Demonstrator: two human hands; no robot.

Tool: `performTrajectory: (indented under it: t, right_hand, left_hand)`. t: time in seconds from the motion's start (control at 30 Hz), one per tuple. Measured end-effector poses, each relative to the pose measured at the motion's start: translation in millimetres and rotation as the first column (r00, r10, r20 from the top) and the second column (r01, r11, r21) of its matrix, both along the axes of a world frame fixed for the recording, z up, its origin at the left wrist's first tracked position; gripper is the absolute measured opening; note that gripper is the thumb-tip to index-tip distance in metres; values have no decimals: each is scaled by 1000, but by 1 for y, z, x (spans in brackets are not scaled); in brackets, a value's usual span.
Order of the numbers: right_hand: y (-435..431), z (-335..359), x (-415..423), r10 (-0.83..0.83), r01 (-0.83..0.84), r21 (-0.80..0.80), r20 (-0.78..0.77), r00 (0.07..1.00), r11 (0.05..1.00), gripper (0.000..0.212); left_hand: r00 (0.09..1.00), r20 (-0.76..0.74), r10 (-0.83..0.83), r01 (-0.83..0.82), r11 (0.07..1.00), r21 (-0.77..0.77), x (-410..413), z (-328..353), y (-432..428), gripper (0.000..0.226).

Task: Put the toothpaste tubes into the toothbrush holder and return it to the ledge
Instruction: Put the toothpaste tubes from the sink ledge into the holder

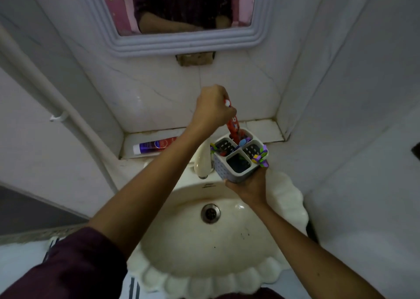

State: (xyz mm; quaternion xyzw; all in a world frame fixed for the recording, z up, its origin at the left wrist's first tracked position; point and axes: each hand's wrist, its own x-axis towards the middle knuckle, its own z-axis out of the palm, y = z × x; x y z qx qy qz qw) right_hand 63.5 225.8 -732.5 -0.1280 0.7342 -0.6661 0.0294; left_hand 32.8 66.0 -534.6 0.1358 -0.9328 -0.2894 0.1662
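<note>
**Toothpaste tube goes into the holder over the sink**

Toothpaste tube [233,123], the red one, stands almost straight up with its low end inside the back pocket of the toothbrush holder [238,162]. The left hand [214,107] is above the holder, and its fingers are pinching the top of the red tube.

The holder is grey-white with four pockets and small holes in its sides. Little purple and green flower shapes stick to its rim. The right hand [250,186] holds the holder from below, with fingers wrapped around its bottom. The holder is up in the air, above the back edge of the sink [284,198] and just beside the tap [202,164].

A second tube [154,144], purple and white, lies flat on the ledge [263,128] behind the sink, to the left of the holder. It is well apart from the holder.

A mirror [181,7] hangs on the wall high above the sink.
</note>
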Motion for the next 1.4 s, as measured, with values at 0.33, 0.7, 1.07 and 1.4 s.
performTrajectory:
  t: [0.33,0.7,1.07,1.4]
  right_hand:
    - [-3,-5,-1,-23,23,62,-6,1000,998,90]
    - [-2,-12,-3,-51,52,133,-14,999,990,94]
    - [-4,-3,-1,-60,66,144,-44,997,987,98]
    - [-3,1,1,-6,8,79,-33,999,997,88]
  left_hand:
    - [965,229,-125,103,989,105,-1,-21,0,44]
    - [755,586,294,-316,946,-67,71,-98,-199,56]
    - [896,402,188,-233,970,65,97,-103,-202,46]
    - [973,-165,-159,154,987,-41,94,57,-123,49]
